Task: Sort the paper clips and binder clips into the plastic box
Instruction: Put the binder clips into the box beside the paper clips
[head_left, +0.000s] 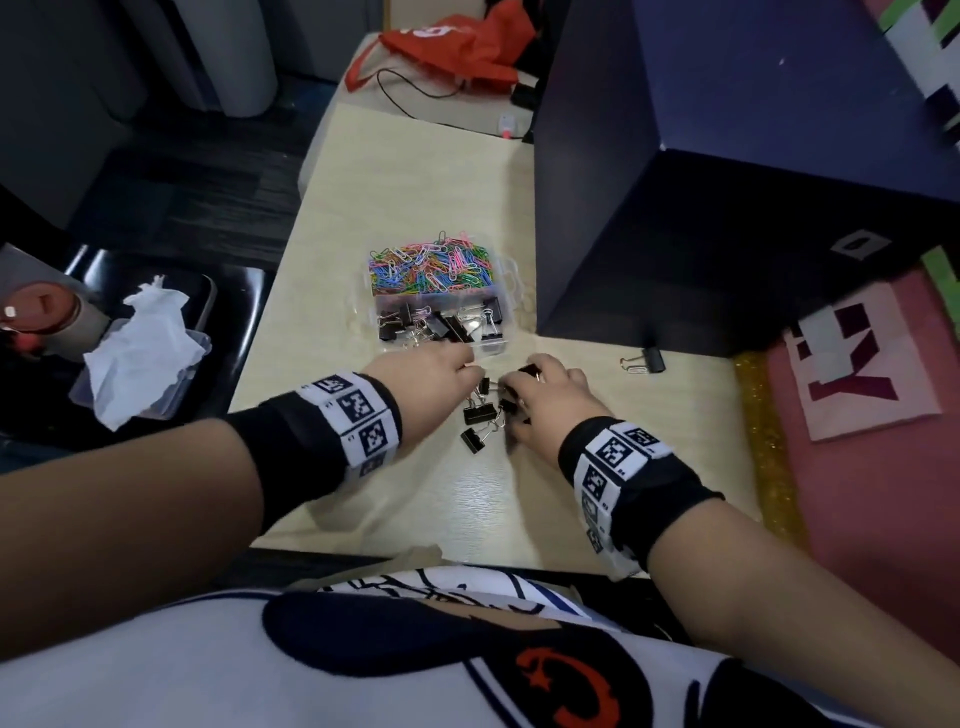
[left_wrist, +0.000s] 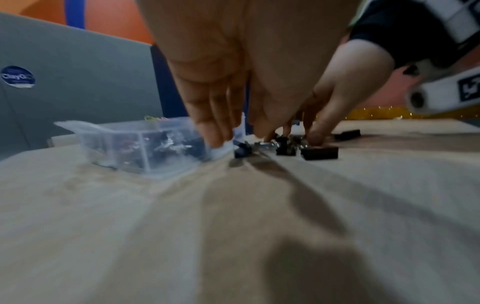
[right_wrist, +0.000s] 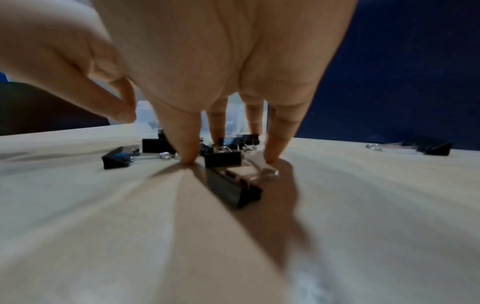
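A clear plastic box (head_left: 506, 270) holds colourful paper clips (head_left: 431, 262) in its far compartment and black binder clips (head_left: 441, 325) in its near one. Just in front of it, several loose binder clips (head_left: 480, 413) lie in a small pile on the table. My left hand (head_left: 475, 371) pinches finger to thumb at the pile's far edge, on the wire handle of one binder clip (left_wrist: 241, 149). My right hand (head_left: 511, 389) stands over the pile. Its fingertips (right_wrist: 187, 158) point down onto the table around several clips (right_wrist: 222, 159), and none of them is lifted.
One stray binder clip (head_left: 652, 359) lies to the right, beside a tall dark blue box (head_left: 675, 208). An orange bag (head_left: 457, 47) and a cable sit at the far end. A black chair on the left carries tissue (head_left: 145, 348) and a plastic lid. The table's front edge (head_left: 415, 553) is near my body.
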